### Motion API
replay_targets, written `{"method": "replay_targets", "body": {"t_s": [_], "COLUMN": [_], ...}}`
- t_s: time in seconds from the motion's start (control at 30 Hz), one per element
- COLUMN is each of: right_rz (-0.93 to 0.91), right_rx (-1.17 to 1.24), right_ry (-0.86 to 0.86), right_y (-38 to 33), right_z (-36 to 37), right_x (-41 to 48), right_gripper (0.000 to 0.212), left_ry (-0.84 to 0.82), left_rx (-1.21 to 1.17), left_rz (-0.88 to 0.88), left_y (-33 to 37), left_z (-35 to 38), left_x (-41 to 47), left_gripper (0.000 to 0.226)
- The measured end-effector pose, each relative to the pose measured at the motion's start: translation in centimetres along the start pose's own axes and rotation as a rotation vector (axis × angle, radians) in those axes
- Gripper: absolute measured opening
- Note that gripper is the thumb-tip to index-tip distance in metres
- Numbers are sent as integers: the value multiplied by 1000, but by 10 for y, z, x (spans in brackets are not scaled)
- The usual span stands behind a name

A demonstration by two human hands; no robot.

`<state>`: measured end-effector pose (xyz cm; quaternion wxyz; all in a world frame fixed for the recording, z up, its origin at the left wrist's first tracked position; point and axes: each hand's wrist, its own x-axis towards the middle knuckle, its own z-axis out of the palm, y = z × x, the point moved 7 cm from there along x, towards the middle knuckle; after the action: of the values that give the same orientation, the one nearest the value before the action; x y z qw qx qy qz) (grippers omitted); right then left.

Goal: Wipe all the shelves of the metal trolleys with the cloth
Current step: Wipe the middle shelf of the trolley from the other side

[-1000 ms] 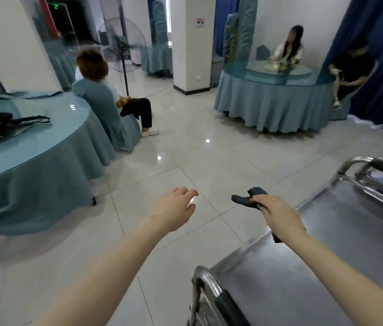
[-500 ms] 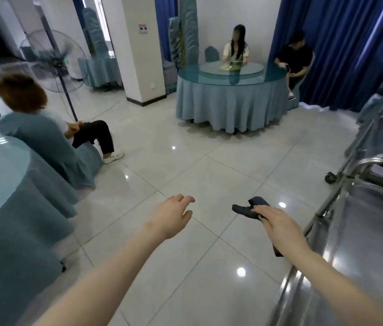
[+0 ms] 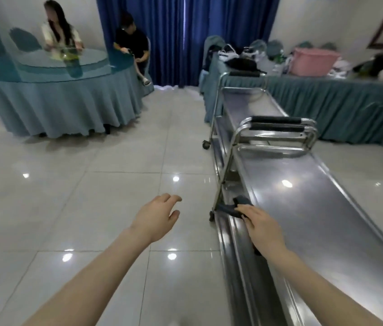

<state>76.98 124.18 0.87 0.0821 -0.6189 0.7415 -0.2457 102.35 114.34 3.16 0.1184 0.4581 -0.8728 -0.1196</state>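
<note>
The right hand [image 3: 262, 228] is closed around a dark cloth [image 3: 229, 208] at the left rim of the near trolley [image 3: 315, 220], beside its top shelf. The left hand [image 3: 156, 217] is held with fingers loosely spread over the tiled floor [image 3: 91, 208]. A second trolley [image 3: 251, 102] is lined up beyond.

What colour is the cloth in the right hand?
Dark blue-grey. The cloth is gripped by the right hand at the edge of the near trolley; head view.
</note>
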Motion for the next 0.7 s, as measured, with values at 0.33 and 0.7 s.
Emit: {"method": "replay_targets", "body": {"t_s": [0.33,0.7], "right_rz": [307,606], "right_rx": [-30,-91], "right_ry": [128,303], "right_y": [52,91], "right_z": [10,13], "right_x": [73,132], "right_gripper": [32,33], "left_ry": [-153,-270], "left_rx": [-14,-65], "left_rz": [357,698], "left_y": [21,46], "left_z": [27,75], "left_x": [167,326], "left_gripper": [40,37]}}
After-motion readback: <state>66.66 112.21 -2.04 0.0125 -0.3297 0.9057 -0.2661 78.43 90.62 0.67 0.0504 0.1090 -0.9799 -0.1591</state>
